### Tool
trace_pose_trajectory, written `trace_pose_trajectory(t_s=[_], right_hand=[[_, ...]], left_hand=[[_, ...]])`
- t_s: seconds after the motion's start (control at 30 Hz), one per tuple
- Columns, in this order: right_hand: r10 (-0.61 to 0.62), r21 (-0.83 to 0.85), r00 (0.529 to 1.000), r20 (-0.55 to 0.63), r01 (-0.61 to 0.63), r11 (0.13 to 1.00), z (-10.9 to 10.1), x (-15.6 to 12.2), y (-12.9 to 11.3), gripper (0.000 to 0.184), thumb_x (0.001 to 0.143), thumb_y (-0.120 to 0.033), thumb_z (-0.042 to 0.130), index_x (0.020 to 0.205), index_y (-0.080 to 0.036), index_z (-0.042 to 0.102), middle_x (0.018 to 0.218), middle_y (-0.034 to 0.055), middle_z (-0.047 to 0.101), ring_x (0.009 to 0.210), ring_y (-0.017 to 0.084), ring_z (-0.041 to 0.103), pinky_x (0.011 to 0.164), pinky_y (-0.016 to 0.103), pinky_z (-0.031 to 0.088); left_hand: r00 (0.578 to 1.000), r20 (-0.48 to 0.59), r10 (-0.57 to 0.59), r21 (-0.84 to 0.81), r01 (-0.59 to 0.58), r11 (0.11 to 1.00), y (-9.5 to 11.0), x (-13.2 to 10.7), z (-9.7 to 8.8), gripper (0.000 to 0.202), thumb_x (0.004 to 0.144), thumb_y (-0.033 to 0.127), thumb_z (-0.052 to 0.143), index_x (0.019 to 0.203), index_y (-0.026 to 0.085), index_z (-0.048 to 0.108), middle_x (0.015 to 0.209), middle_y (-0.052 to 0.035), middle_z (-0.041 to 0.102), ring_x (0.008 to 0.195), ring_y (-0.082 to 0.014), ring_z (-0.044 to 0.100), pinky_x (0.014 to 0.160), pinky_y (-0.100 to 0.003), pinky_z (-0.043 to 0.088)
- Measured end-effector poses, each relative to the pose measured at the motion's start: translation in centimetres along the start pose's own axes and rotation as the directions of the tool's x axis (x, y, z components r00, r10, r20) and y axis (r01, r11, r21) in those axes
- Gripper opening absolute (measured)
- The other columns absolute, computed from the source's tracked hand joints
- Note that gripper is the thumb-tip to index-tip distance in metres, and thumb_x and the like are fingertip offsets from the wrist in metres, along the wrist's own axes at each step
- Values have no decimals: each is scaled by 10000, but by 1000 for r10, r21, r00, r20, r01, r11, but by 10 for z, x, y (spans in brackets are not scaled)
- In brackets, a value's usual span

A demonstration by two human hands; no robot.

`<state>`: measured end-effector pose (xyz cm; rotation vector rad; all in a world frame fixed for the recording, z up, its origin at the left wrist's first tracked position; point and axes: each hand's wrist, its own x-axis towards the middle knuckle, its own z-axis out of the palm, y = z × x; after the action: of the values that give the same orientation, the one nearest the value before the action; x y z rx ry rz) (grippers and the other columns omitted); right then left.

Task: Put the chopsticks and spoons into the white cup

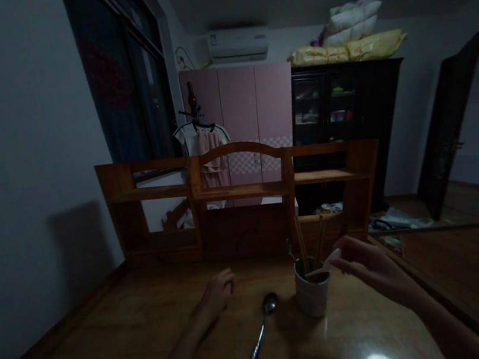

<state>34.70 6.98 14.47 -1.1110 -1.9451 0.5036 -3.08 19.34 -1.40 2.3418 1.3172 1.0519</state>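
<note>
On my screen, at left, the left hand [217, 294] rests half curled on the table [106, 343]; if it holds something, I cannot tell. Next lies a metal spoon [260, 335], then the cup [313, 297]. At its mouth, the white spoon [328, 261] slants leftward, almost level, pinched by the nearer right hand [372, 267].

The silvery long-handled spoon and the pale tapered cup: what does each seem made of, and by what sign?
Silvery spoon: polished metal, probably steel; glints along its handle. Pale tapered cup: perhaps ceramic or plastic, fairly matte, lacking sharp glints; too dim to tell.
</note>
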Motion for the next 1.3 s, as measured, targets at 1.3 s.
trace_pose_trajectory(t_s=[1.3], right_hand=[[65,-185,939,339,-1,983,29,12,37,182,881,-303,539,892,-164,656,685,3,617,572,114,538,498,195,358]], left_hand=[[994,105,-42,19,40,999,-6,-5,2,246,719,55,384,639,174,584,765,-6,552,644,-114,538,551,-192,381]])
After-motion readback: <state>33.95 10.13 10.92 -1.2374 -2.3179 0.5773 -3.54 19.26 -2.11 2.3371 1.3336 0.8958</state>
